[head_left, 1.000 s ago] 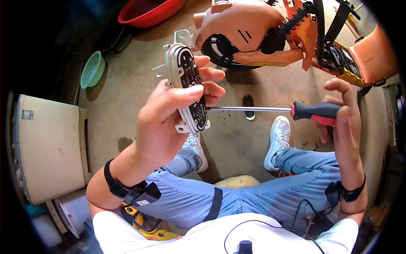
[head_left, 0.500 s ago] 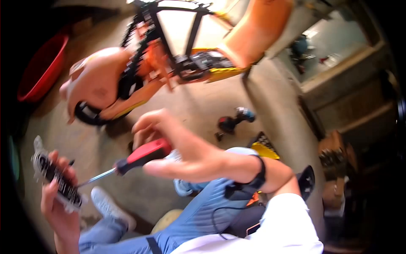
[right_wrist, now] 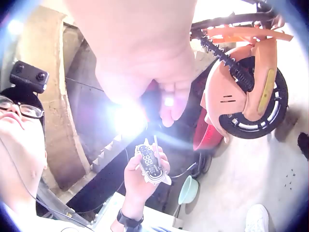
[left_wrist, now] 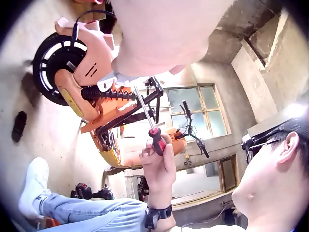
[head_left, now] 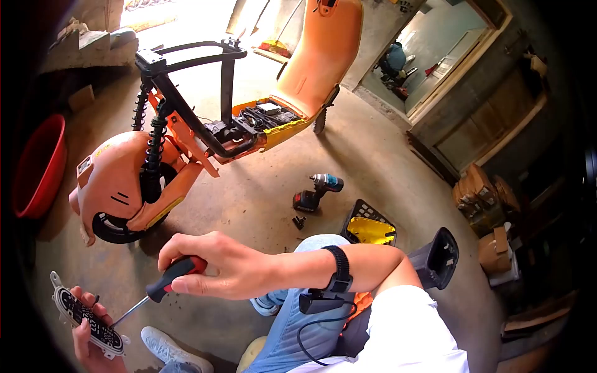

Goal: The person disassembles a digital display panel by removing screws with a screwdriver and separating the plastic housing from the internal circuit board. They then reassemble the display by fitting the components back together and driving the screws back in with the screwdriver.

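An oval display panel (head_left: 89, 317) with black face and clear mounting tabs lies in my left hand (head_left: 87, 349), at the lower left of the head view. Its thumb presses on the face and the other fingers wrap the far edge. My right hand (head_left: 217, 267) grips the red and black handle of a screwdriver (head_left: 163, 287). The shaft slants down to the panel's edge, its tip right at the fingers there. In the right wrist view lit digits show on the panel (right_wrist: 150, 163). The left wrist view shows the screwdriver (left_wrist: 155, 135) in my right hand (left_wrist: 160, 166).
A partly stripped orange scooter (head_left: 305, 68) stands ahead. On the floor are a cordless drill (head_left: 318, 191) and a black crate (head_left: 392, 239) with a yellow piece in it. A red basin (head_left: 42, 166) is at left, cardboard (head_left: 482, 193) at right.
The head view has swung to the right, so the panel and both hands now sit further left. My right hand's loosely spread fingers have closed round the screwdriver handle. The left hand keeps hold of the panel.
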### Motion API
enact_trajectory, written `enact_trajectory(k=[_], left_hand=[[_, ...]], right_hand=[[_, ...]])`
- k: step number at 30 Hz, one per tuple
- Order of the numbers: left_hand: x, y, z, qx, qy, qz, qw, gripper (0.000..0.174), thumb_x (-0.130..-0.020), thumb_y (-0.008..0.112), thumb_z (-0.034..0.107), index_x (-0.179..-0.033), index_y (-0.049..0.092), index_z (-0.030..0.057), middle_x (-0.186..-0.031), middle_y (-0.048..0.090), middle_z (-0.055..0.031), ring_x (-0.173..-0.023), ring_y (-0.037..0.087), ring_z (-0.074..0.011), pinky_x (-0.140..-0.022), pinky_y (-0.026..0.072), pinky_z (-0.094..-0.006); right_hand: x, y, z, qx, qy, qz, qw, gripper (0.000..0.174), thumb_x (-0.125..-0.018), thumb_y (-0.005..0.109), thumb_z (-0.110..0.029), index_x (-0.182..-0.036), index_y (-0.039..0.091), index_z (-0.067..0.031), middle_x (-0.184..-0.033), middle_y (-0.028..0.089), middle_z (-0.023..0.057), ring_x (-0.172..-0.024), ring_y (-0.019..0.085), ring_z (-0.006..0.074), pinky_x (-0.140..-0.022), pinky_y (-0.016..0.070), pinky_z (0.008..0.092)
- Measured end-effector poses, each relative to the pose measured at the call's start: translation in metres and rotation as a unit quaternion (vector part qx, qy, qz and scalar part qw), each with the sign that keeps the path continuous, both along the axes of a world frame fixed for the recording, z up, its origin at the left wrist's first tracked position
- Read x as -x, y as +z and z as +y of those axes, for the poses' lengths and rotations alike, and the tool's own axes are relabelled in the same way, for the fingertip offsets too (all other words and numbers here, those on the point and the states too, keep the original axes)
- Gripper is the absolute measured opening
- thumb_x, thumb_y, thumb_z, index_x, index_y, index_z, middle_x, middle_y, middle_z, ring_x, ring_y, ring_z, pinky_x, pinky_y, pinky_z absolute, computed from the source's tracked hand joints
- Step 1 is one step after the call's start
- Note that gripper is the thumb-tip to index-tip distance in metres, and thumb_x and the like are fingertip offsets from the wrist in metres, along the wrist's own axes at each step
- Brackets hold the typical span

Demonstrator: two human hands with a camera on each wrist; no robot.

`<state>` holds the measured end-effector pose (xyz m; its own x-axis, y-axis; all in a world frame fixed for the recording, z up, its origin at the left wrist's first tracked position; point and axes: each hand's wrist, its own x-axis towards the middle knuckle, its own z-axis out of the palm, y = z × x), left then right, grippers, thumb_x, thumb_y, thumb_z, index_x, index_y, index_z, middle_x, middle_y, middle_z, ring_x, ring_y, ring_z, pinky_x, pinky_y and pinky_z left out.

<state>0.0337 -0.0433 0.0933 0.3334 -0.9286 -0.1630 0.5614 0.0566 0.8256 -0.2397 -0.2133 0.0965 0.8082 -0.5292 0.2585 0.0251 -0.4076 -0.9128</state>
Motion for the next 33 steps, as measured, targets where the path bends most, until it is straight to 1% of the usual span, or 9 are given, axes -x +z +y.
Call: enact_trajectory(k=[14, 15, 16, 22, 24, 25, 26, 27, 33], left_hand=[[-0.005, -0.006, 0.003, 0.023, -0.022, 0.020, 0.999, 0.052, -0.092, 0.049, 0.005, -0.142, 0.039, -0.0034, -0.134, 0.052, -0.0168, -0.118, 0.053, -0.0275, -0.104, 0.0403, -0.0369], [-0.004, -0.010, 0.000, 0.015, -0.009, -0.017, 1.000, 0.054, -0.092, 0.053, 0.011, -0.144, 0.039, -0.0005, -0.129, 0.054, -0.0122, -0.109, 0.056, -0.0198, -0.096, 0.0451, -0.0310], [-0.005, -0.013, -0.003, 0.005, 0.005, -0.053, 0.999, 0.056, -0.093, 0.057, 0.016, -0.145, 0.040, 0.0024, -0.123, 0.057, -0.0076, -0.101, 0.059, -0.0120, -0.088, 0.0498, -0.0250], [-0.024, -0.023, -0.005, -0.031, 0.055, -0.006, 0.998, 0.054, -0.093, 0.055, 0.014, -0.144, 0.041, 0.0023, -0.124, 0.057, -0.0079, -0.101, 0.060, -0.0132, -0.088, 0.0500, -0.0251], [-0.029, -0.022, -0.006, -0.037, 0.053, 0.000, 0.998, 0.053, -0.094, 0.054, 0.013, -0.143, 0.041, 0.0000, -0.124, 0.057, -0.0093, -0.102, 0.060, -0.0150, -0.088, 0.0507, -0.0263], [-0.027, -0.019, -0.006, -0.040, 0.048, -0.005, 0.998, 0.052, -0.095, 0.053, 0.012, -0.143, 0.040, -0.0016, -0.124, 0.057, -0.0102, -0.102, 0.059, -0.0160, -0.087, 0.0511, -0.0268], [-0.025, -0.019, -0.006, -0.036, 0.047, -0.026, 0.998, 0.052, -0.095, 0.052, 0.012, -0.143, 0.039, -0.0049, -0.123, 0.057, -0.0121, -0.102, 0.057, -0.0173, -0.086, 0.0510, -0.0269], [-0.027, -0.016, -0.007, -0.041, 0.029, -0.034, 0.998, 0.053, -0.095, 0.051, 0.012, -0.143, 0.037, -0.0064, -0.124, 0.056, -0.0139, -0.103, 0.057, -0.0179, -0.086, 0.0511, -0.0272], [-0.025, -0.019, -0.013, -0.050, -0.020, -0.058, 0.997, 0.056, -0.097, 0.051, 0.013, -0.146, 0.033, -0.0088, -0.131, 0.053, -0.0174, -0.109, 0.056, -0.0199, -0.094, 0.0513, -0.0287]], right_hand=[[-0.001, 0.005, 0.005, -0.199, 0.007, 0.023, 0.980, 0.036, -0.094, 0.066, -0.027, -0.114, 0.057, 0.0025, -0.088, 0.067, 0.0092, -0.073, 0.065, 0.0109, -0.065, 0.0564, 0.0264], [-0.001, 0.004, 0.005, -0.200, 0.009, 0.023, 0.979, 0.036, -0.094, 0.066, -0.027, -0.114, 0.057, 0.0025, -0.088, 0.067, 0.0092, -0.073, 0.065, 0.0109, -0.065, 0.0564, 0.0264], [-0.002, 0.004, 0.005, -0.193, 0.005, 0.010, 0.981, 0.037, -0.094, 0.067, -0.026, -0.116, 0.055, 0.0020, -0.091, 0.067, 0.0090, -0.077, 0.065, 0.0101, -0.068, 0.0554, 0.0261], [0.002, 0.030, 0.007, -0.130, -0.046, -0.071, 0.988, 0.048, -0.087, 0.076, -0.015, -0.125, 0.053, 0.0039, -0.113, 0.062, 0.0110, -0.104, 0.064, 0.0151, -0.080, 0.0540, 0.0276], [0.004, 0.022, 0.005, -0.066, -0.021, -0.175, 0.982, 0.047, -0.087, 0.072, -0.005, -0.128, 0.051, 0.0059, -0.121, 0.058, 0.0123, -0.088, 0.067, 0.0154, -0.072, 0.0543, 0.0275], [0.003, 0.025, 0.006, -0.014, 0.007, -0.216, 0.976, 0.047, -0.087, 0.068, 0.000, -0.129, 0.050, 0.0079, -0.112, 0.062, 0.0111, -0.076, 0.064, 0.0124, -0.066, 0.0532, 0.0262], [0.001, 0.021, 0.003, 0.109, 0.038, -0.238, 0.964, 0.059, -0.091, 0.069, -0.015, -0.135, 0.039, 0.0111, -0.077, 0.066, 0.0156, -0.064, 0.063, 0.0184, -0.057, 0.0506, 0.0293], [-0.001, 0.014, 0.003, 0.164, 0.075, -0.285, 0.942, 0.049, -0.089, 0.070, -0.019, -0.127, 0.050, 0.0063, -0.075, 0.066, 0.0124, -0.054, 0.056, 0.0160, -0.051, 0.0445, 0.0284], [0.012, 0.007, 0.026, 0.220, 0.147, -0.235, 0.935, 0.048, -0.088, 0.070, -0.018, -0.125, 0.051, 0.0063, -0.075, 0.065, 0.0122, -0.053, 0.055, 0.0157, -0.050, 0.0439, 0.0280]])
